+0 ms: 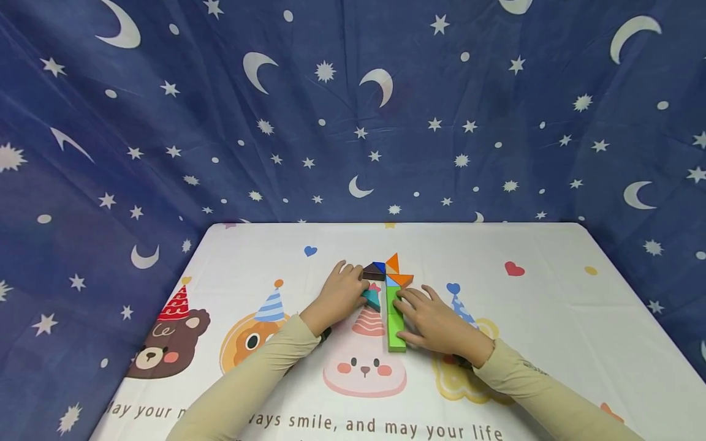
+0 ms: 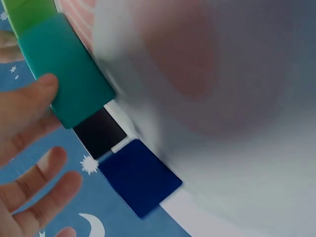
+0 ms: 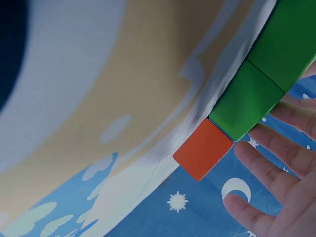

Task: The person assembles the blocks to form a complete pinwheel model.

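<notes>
My left hand [image 1: 340, 290] pinches a teal block [image 1: 371, 299] between thumb and finger; in the left wrist view the thumb lies against its side. Just beyond that hand sit a dark brown block [image 1: 374, 275] and a dark blue triangular block [image 1: 380, 267]. Two green blocks [image 1: 396, 334] stand end to end in a column, and the right hand [image 1: 438, 321] rests its fingertips and thumb along their right side, fingers fairly straight. A light blue triangular block [image 1: 393, 281] tops the column. Around it are two orange triangular blocks, one upright-pointing [image 1: 392, 263] and one to the right [image 1: 402, 280].
The blocks lie on a white tablecloth [image 1: 452, 245] printed with cartoon animals, hearts and lettering. A dark blue curtain [image 1: 413, 153] with moons and stars hangs behind the table and along its sides.
</notes>
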The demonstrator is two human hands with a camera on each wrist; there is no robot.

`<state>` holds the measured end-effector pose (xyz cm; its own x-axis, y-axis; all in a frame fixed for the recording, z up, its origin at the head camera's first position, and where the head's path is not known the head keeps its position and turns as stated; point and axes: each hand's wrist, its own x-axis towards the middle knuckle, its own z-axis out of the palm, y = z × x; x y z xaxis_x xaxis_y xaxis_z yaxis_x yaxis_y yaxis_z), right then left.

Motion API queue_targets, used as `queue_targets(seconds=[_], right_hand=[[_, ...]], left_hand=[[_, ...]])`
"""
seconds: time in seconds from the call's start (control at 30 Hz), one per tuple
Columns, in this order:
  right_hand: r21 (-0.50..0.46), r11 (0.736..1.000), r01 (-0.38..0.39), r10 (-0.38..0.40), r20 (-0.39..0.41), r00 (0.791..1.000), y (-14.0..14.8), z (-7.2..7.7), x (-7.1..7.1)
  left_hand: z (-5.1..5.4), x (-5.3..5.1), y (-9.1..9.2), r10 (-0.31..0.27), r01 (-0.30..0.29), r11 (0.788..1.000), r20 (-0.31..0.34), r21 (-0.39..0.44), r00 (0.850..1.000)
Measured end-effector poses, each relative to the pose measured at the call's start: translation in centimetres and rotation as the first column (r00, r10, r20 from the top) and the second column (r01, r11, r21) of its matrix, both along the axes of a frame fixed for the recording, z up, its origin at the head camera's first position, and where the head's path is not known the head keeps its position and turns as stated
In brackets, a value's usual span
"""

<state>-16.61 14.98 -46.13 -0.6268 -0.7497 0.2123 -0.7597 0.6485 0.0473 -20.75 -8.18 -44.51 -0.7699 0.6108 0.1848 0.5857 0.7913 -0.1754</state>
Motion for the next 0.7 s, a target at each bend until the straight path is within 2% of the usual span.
queue_targets(seconds=[0.2, 0.4, 0.53, 0.7], right_hand=[[-0.008, 1.000, -0.006, 0.006, -0.006, 1.000, 0.0, 0.0, 0.0], [-0.004, 1.000, -0.006, 0.005, -0.015, 1.000, 0.0, 0.1, 0.0], [0.002, 1.000, -0.005, 0.005, -0.013, 1.000, 0.0, 0.3, 0.1], [0.009, 1.000, -0.004, 0.004, -0.014, 1.000, 0.0, 0.3, 0.1]], left_hand=[[-0.5, 0.1, -0.7, 0.073, -0.070, 0.996, -0.066, 0.047, 0.995], [-0.6, 0.1, 0.4, 0.117, -0.113, 0.990, -0.044, 0.088, 0.992], [-0.6, 0.2, 1.0, 0.104, -0.103, 0.992, -0.019, 0.073, 0.994], [-0.4, 0.5, 1.2, 0.045, -0.046, 0.997, 0.013, 0.064, 0.999]])
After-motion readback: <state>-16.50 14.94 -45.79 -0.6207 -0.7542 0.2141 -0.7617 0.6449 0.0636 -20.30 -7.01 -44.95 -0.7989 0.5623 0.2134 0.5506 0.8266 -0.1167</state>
